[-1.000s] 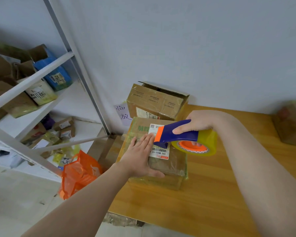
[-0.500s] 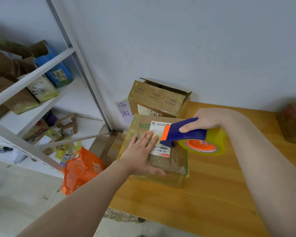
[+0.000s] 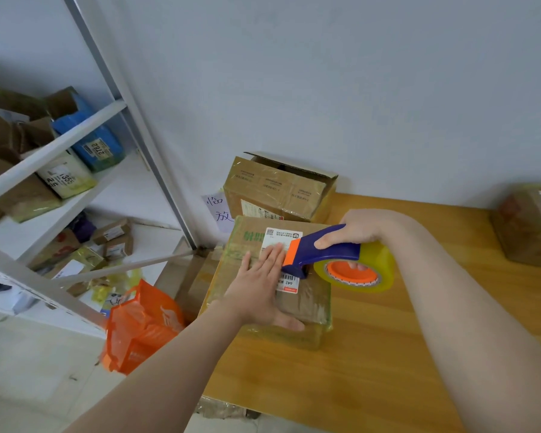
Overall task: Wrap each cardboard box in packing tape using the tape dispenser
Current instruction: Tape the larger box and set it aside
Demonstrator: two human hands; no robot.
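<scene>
A flat cardboard box (image 3: 306,303) with a white shipping label lies at the left end of the wooden table (image 3: 372,370), its sides glossy with tape. My left hand (image 3: 260,285) presses flat on its top, fingers straight over the label. My right hand (image 3: 361,229) grips the blue and orange tape dispenser (image 3: 322,250), which carries a yellowish tape roll (image 3: 356,270). The dispenser's front end sits on the box top beside my left fingertips.
A second box (image 3: 278,189) with a raised flap stands behind, against the wall. Another taped box (image 3: 531,223) sits at the table's right edge. A metal shelf (image 3: 57,148) with parcels stands to the left, an orange bag (image 3: 138,329) on the floor below.
The dispenser has travelled right and toward me across the box top. My left hand stays flat on the box, shifted slightly with it.
</scene>
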